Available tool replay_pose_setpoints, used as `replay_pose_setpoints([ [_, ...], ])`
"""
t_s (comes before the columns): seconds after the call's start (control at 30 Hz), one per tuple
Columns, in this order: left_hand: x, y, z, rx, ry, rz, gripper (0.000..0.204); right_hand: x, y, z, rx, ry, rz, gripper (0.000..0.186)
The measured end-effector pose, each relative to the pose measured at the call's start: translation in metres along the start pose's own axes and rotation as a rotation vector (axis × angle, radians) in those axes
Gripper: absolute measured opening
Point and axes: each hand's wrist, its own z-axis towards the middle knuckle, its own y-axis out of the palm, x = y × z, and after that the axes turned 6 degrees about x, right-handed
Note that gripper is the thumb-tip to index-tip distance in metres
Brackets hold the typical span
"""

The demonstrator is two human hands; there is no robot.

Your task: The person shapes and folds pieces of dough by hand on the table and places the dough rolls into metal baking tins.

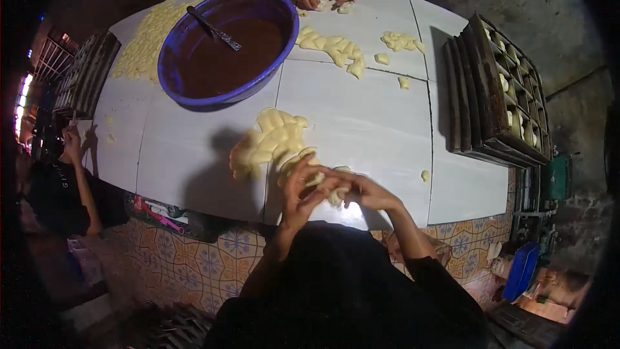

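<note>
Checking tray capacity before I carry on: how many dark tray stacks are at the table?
2. One stack is at the left end of the table; the other stack, with dough pieces in its compartments, is at the right end. Dark surroundings may hide more.

green box (559, 178), right | blue bin (520, 273), lower right | patterned tiles (184, 255)

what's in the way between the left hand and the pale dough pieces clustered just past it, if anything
Nothing visible. The dough pieces lie directly beyond the left hand on the white table; the blue basin stands farther off, past the cluster.
</note>
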Motion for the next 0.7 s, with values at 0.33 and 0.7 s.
replay_pose_setpoints([
  [0.33, -0.061, -0.067, 0.018, 0.395, -0.051, 0.282, 0.035, 0.042, -0.05, 0.065, 0.512, -0.151, -0.316, 0.034],
  [0.7, -0.068, -0.02, 0.007, -0.012, -0.035, 1.21, 0.078, 0.031, 0.005, 0.12, 0.281, -0.398, -0.985, 0.034],
])
